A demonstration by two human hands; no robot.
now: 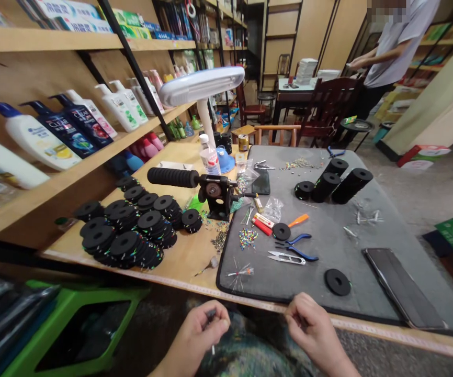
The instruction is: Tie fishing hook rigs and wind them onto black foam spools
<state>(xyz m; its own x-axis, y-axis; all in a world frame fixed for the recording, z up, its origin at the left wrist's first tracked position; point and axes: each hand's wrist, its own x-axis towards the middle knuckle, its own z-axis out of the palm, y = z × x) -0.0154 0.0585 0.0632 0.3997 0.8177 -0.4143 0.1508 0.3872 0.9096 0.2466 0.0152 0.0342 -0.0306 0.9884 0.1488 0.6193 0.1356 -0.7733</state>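
Observation:
My left hand (205,327) is below the table's front edge, fingers pinched on a small thin dark piece I cannot make out. My right hand (308,327) is beside it, fingers curled and pinched, apparently on a fine line that is too thin to see clearly. Just above them on the grey mat (328,230) lie a black foam disc (337,281), small thread snips (287,257), blue-handled pliers (297,246) and a bundle of clear strands (239,273). A black hand-crank winder (211,191) stands at the mat's left edge.
Piles of black wound discs (128,230) cover the wooden table at left. Black foam rolls (338,183) lie at the back, a phone (403,288) at right, a white desk lamp (203,86) behind. Shelves of shampoo bottles (65,131) at left, a green stool (81,330) below. A person (391,47) stands far right.

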